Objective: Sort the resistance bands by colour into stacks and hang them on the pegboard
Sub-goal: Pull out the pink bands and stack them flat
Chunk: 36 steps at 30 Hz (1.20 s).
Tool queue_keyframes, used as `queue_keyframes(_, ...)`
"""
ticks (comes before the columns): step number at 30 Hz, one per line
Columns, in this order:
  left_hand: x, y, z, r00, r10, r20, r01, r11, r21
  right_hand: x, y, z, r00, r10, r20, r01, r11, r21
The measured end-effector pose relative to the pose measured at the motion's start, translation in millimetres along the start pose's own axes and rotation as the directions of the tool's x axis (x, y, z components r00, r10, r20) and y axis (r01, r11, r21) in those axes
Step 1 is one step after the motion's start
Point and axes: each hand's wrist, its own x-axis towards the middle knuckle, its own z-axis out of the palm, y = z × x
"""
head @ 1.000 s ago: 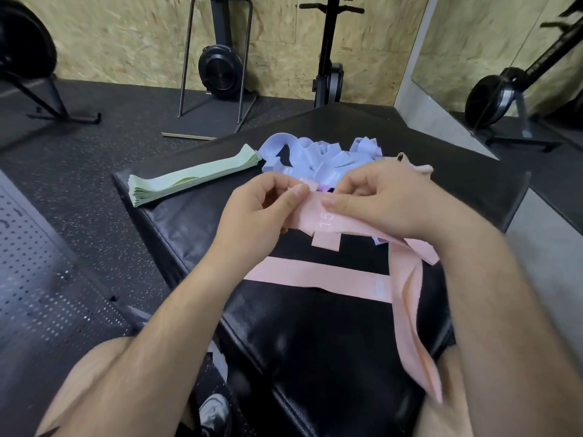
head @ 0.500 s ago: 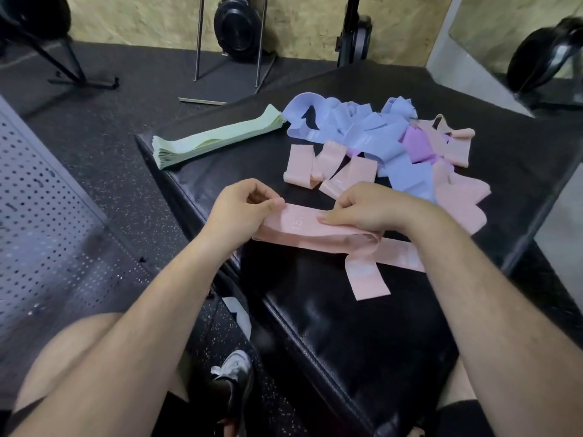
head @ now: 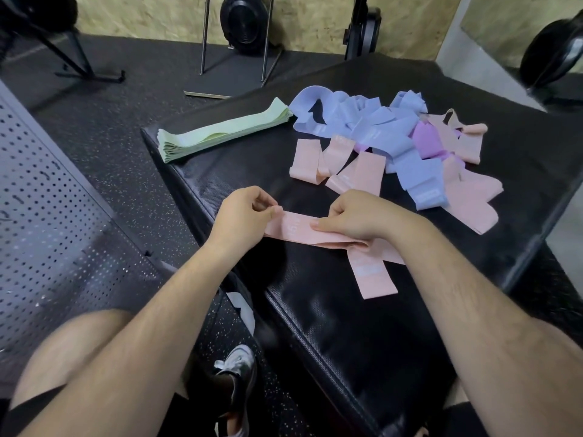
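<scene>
While hands (head: 244, 217) (head: 362, 216) pinch it, pink band (head: 296, 230) between

Wears black shorts (head: 28, 405), hems ending above bare knees. Has a dark shoe (head: 235, 373) with pale laces and toe. Shows lightly haired forearms, bare down to the left hand (head: 244, 216) and right hand (head: 362, 216).

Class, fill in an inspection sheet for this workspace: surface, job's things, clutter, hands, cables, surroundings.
Surface: black padded box, glossy.
Job's things: green stack sorted; mixed pile of blue, pink and purple bands unsorted; pink band in hand; pegboard at left, no bands seen on it.
Clutter: white scrap low beside the box.
Hands: left hand pinches the pink band's end; right hand holds it further along.
Cables: nothing seen.
Surroundings: gym machines, chipboard wall, rubber floor.
</scene>
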Motion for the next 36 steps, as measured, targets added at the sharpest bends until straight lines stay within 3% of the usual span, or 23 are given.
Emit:
queue_keyframes(9,-6.5,-4.3,9.9,0.984,0.165,-0.07,-0.148,0.967,0.206,3.0,0.4,6.4,0.998,0.019,-0.053,-0.02,0.999,-0.027)
queue_keyframes(12,-15.8,-3.8,19.7,0.932,0.342,-0.123,-0.251,0.85,0.463,2.8,0.1,6.6,0.998,0.017,-0.055,-0.02,0.999,-0.043)
queue_keyframes(15,-29.7,-0.2,37.3,0.87,0.493,0.022,-0.429,0.733,0.528,2.4,-1.3,6.9,0.999,0.007,-0.053,-0.009,0.999,-0.049)
queue_keyframes(17,-34.6,2.3,44.1,0.883,0.442,0.158,-0.46,0.743,0.487,0.6,-2.4,6.0,0.999,-0.011,-0.045,0.009,0.998,-0.057)
queue_keyframes(20,-31.5,-3.7,45.6,0.92,0.297,0.255,-0.386,0.798,0.463,-5.4,-2.5,-2.3,1.0,-0.03,-0.002,0.029,0.997,-0.072)
queue_keyframes(29,-34.1,2.8,45.1,0.935,0.247,0.253,-0.345,0.798,0.495,-21.0,10.1,-29.2,0.998,-0.061,0.018,0.063,0.992,-0.113)
queue_keyframes(36,-36.1,5.3,44.4,0.942,0.224,0.249,-0.323,0.808,0.493,-29.6,27.0,-41.7,1.0,-0.018,0.01,0.018,0.999,-0.036)
